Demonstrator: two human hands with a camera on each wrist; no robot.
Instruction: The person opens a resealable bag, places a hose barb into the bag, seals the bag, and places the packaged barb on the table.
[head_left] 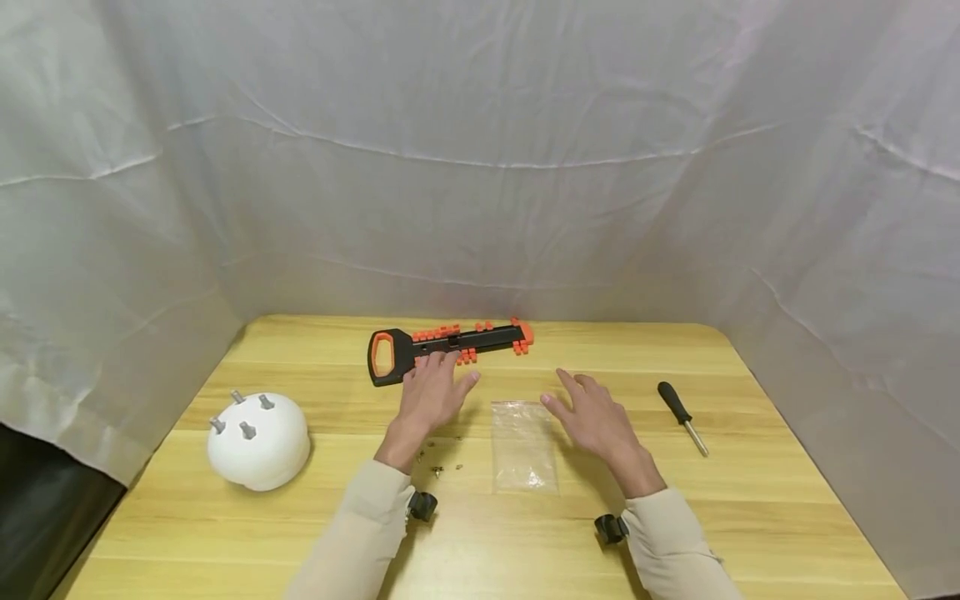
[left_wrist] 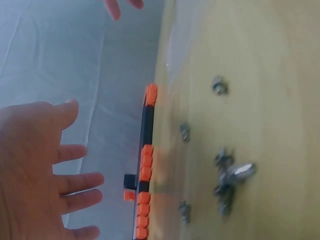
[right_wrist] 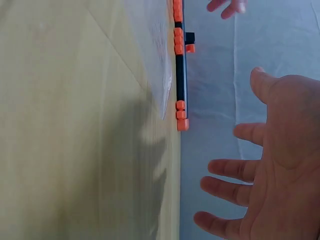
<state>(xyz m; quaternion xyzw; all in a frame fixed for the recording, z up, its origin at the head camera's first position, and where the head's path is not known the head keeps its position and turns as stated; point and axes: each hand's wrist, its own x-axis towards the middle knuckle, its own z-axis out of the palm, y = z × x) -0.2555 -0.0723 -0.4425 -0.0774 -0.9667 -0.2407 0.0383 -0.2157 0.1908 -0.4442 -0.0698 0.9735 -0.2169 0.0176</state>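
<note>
My left hand point(head_left: 433, 393) hovers over the table with fingers spread, its fingertips overlapping the near edge of a black and orange tool-like piece point(head_left: 487, 337) in the head view. That piece has a looped handle and rows of small orange blocks. Several small metal screws point(left_wrist: 232, 172) lie on the wood below the left wrist. My right hand point(head_left: 600, 417), fingers apart and holding nothing, is held above the table beside a clear zip bag point(head_left: 523, 450). Its thumb tip comes close to the bag's upper right corner.
A white rounded object point(head_left: 258, 450) with several grey pegs on top stands at the left. On the right lies a screwdriver point(head_left: 678, 412) with a black handle. Grey cloth point(head_left: 480, 208) hangs around the back and sides of the wooden table point(head_left: 765, 517).
</note>
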